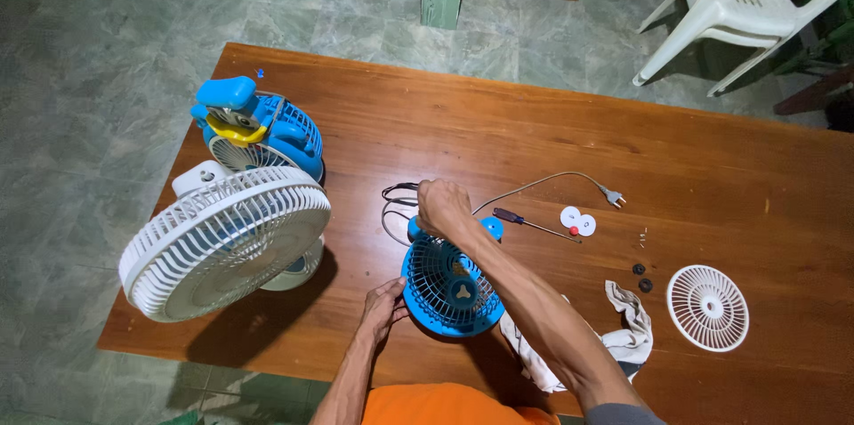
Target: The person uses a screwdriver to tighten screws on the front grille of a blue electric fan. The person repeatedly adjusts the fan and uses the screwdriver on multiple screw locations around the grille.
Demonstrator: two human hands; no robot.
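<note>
Left hand: fingers curled against the lower left rim of the small blue fan, steadying it; closed lightly on the rim.
Right hand: reaches over the top of the same fan and is closed on its far end, where the motor housing and the coiled cord sit; what the fingertips pinch is hidden under the hand.
Small blue fan: lies face up near the front middle of the wooden table, its blue rear cage and blade hub showing, front grille off.
Step in hand: by the look of it, the fan is open and is being worked on at the back end, one hand bracing, the other handling the motor side.
Next move calls for: a firm brace on the rim, and probably the screwdriver, lying just beyond the right hand.
Loose parts: white front grille well off to the right; two white discs, small dark knobs and tiny screws between; plug at the cord's end.
Rag: beside the right forearm, just next to the fan.
Left side: big white fan and a blue clip fan crowd the table edge, near the left hand.
Open room: bare wood behind and to the far right; the near edge lies close under the fan.
</note>
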